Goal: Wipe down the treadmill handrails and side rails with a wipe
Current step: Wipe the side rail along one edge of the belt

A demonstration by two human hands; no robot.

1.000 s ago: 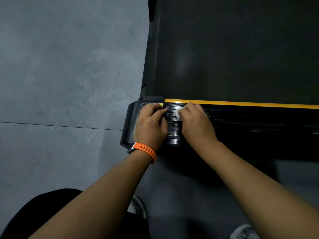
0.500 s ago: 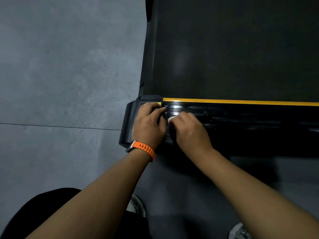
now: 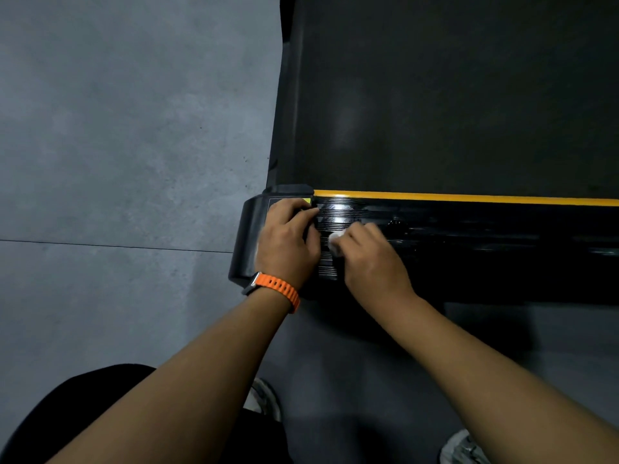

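Observation:
I look down on a treadmill's black ribbed side rail point(image 3: 469, 236), which runs left to right below a yellow stripe point(image 3: 469, 197). My right hand point(image 3: 368, 256) presses a small white wipe point(image 3: 335, 241) onto the ribbed part of the rail near its left end. Beside it, my left hand point(image 3: 284, 242), with an orange watch strap point(image 3: 279, 289) on the wrist, rests on the rail's rounded end cap point(image 3: 249, 229), fingers curled against it. Most of the wipe is hidden under my right fingers.
The dark running belt point(image 3: 452, 95) fills the upper right. Grey tiled floor point(image 3: 117, 145) lies to the left and below the rail. My shoes point(image 3: 462, 447) stand on the floor near the bottom edge.
My right hand has drawn the wipe back toward me across the ribbed rail, then shifted it slightly right. My left hand has stayed on the end cap.

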